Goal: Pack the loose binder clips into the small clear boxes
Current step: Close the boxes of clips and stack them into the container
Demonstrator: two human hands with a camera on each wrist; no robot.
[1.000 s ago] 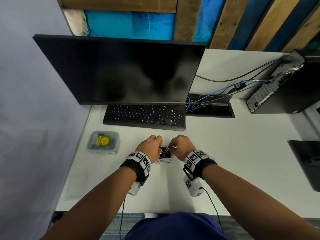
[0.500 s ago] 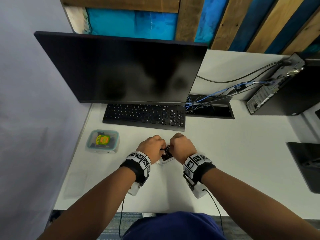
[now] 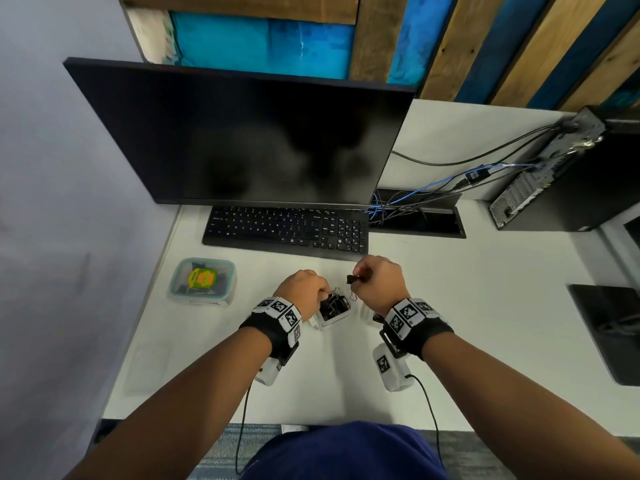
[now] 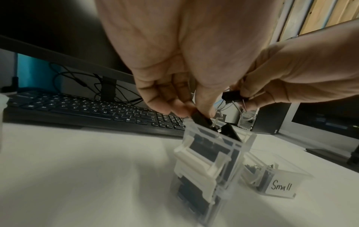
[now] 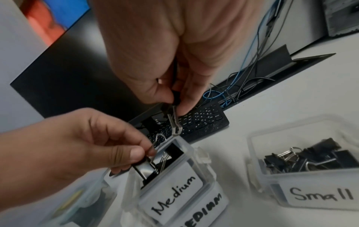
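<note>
A small clear box labelled "Medium" (image 5: pixel 174 184) stands on the white desk (image 3: pixel 485 306), packed with black binder clips; it also shows in the head view (image 3: pixel 335 311). My left hand (image 3: pixel 325 292) pinches a black binder clip (image 4: pixel 201 119) at the box's open top. Just above and to the right, my right hand (image 3: pixel 360 277) pinches another black binder clip (image 3: pixel 352 279), its wire handles (image 5: pixel 174 122) hanging down. A second clear box labelled "Small" (image 5: pixel 291 181) sits to the right, open, with several clips inside.
A black keyboard (image 3: pixel 284 230) and monitor (image 3: pixel 242 133) lie just behind the hands. A teal-rimmed container (image 3: pixel 202 280) sits at the left. A cable tray (image 3: pixel 415 218) and PC tower (image 3: pixel 571 178) are at the back right, with a dark object (image 3: pixel 609 327) near the right edge.
My right hand has lifted up and to the right, away from the Medium box, with a clip in its fingers. The left hand stays at the box top.
</note>
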